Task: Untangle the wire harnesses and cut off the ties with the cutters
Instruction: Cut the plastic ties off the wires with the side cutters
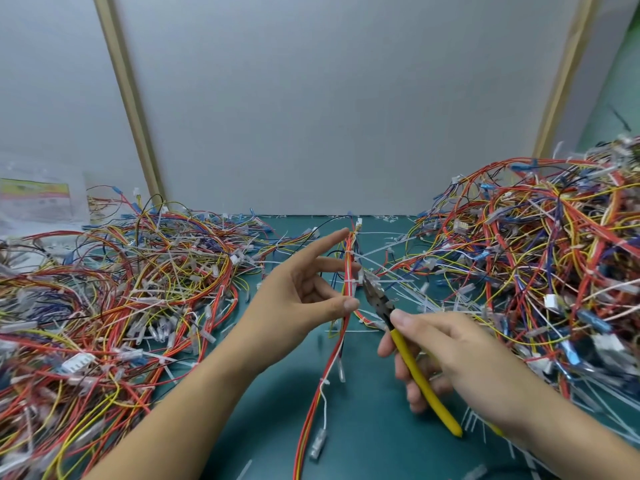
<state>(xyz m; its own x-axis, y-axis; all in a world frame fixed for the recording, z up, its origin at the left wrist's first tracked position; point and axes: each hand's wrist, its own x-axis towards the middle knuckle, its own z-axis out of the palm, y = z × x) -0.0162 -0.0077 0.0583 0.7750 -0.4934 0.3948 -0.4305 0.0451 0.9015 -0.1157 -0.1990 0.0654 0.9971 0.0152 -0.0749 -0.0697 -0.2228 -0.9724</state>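
- Two heaps of tangled wires crowding the green mat (363, 427): the left heap (121, 289) spread low and wide, the right heap (554, 254) piled higher, with a narrow working gap between them.
- One harness (349, 258) of red, orange and yellow wires raised in that gap, its lower length trailing toward the near edge with clear-sleeved terminals lying on the mat.
- Held by the left hand (301, 299), pinched between thumb and middle finger, index finger straight and pointing away.
- A white tie (350, 281) wrapped round the harness, between those two fingertips.
- Fingers of the right hand (457, 355) curled round the yellow handles of the cutters (415, 362), nose right at the tie. Blades parted or closed: cannot tell.
- Many loose cut ties (412, 299) scattered on the mat behind the cutters, mixed with strands spilling from the right heap.
- A white partition (329, 116) closing off the back, and a clear bag (34, 202) with a printed sheet at far left.
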